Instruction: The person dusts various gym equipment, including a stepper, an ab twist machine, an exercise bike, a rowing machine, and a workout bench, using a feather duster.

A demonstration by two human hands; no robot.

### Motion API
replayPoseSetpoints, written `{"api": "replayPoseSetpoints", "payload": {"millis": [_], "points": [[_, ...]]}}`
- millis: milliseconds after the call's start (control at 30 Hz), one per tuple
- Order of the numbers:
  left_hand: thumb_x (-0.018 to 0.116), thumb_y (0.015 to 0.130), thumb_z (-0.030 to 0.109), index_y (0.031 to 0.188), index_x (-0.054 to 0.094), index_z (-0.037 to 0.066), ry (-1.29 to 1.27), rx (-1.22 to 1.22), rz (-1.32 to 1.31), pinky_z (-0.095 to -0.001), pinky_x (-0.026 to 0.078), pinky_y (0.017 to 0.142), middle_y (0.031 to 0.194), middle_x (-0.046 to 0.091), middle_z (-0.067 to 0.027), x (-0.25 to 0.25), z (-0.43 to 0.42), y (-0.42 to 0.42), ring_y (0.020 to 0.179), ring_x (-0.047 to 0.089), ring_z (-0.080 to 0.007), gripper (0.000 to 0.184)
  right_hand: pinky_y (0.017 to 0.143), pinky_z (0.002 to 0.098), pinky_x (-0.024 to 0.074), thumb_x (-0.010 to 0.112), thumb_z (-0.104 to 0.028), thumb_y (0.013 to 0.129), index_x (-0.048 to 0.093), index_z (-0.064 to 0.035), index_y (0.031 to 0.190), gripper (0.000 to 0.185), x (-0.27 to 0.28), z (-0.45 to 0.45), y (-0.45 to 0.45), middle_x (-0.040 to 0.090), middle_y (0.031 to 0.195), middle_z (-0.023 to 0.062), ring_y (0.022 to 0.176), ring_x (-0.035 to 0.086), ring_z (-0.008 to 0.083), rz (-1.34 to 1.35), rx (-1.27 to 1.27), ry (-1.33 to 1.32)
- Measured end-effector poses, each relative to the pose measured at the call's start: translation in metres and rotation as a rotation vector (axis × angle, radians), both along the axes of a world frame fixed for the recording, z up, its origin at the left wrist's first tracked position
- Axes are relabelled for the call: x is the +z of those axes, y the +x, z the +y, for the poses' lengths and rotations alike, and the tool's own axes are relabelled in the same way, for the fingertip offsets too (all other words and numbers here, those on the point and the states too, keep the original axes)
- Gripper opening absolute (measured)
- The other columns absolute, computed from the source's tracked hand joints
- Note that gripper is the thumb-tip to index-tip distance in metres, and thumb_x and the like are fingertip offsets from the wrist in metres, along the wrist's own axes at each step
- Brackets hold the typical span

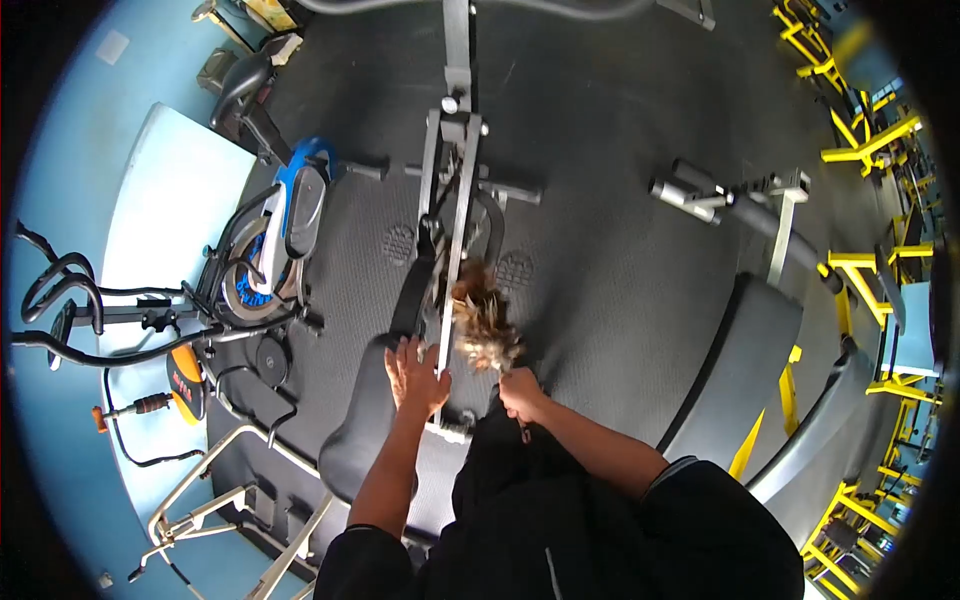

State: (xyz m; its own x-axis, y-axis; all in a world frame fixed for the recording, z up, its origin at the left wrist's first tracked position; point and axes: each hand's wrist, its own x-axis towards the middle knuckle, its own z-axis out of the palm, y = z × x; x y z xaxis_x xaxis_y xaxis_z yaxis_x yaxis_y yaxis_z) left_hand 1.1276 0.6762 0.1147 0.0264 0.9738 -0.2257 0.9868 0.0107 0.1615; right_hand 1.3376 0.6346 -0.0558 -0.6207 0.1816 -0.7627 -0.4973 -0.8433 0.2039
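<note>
A brown feather duster is in my right hand, the fingers closed round its handle. Its feathers lie against the grey metal frame of an exercise machine, on the right side of the upright bar. My left hand rests with fingers stretched out beside that bar, at the upper end of the black padded seat. Whether the left palm presses on the bar or on the pad is hard to tell. Most of the duster's handle is hidden by my right hand.
An exercise bike with a blue cover stands at the left, near an elliptical machine by the wall. A padded bench is on the right. Yellow-framed machines line the far right. Black rubber matting covers the floor.
</note>
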Motion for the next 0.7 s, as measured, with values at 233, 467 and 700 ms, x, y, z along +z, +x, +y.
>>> {"api": "replayPoseSetpoints", "payload": {"millis": [233,467,700], "points": [[0.055,0.075,0.025,0.118,0.059,0.013,-0.11,-0.454,0.182,-0.0571,0.003,0.11,0.145,0.032,-0.0141,0.003,-0.076,-0.034,0.14,0.016,-0.033,0.045,0.033,0.0351,0.0297,0.046,-0.016,0.092,0.053,-0.0008,0.074,0.024,0.093,-0.012,-0.056,0.047,0.053,0.0071,0.039,0.044,0.0174,-1.169,0.173,0.952],[0.063,0.065,0.029,0.118,0.059,0.017,-0.144,-0.638,0.313,-0.06,0.006,0.109,0.144,0.035,-0.0094,-0.002,-0.081,-0.063,0.14,0.013,-0.0307,0.055,0.041,0.0392,0.0417,0.051,-0.017,0.088,0.056,-0.0002,0.076,0.021,0.07,-0.093,-0.126,0.057,0.061,0.0142,0.046,0.054,0.0256,-0.84,0.422,0.471],[0.061,0.066,0.038,0.126,0.052,0.023,-0.121,-0.661,0.353,-0.0648,0.01,0.105,0.144,0.037,-0.0016,-0.014,-0.081,-0.063,0.14,0.013,-0.0322,0.063,0.06,0.0435,0.0454,0.046,-0.012,0.088,0.055,0.0017,0.081,0.017,0.043,-0.094,-0.154,0.059,0.072,0.0234,0.07,0.059,0.039,-1.076,0.128,0.681]]}}
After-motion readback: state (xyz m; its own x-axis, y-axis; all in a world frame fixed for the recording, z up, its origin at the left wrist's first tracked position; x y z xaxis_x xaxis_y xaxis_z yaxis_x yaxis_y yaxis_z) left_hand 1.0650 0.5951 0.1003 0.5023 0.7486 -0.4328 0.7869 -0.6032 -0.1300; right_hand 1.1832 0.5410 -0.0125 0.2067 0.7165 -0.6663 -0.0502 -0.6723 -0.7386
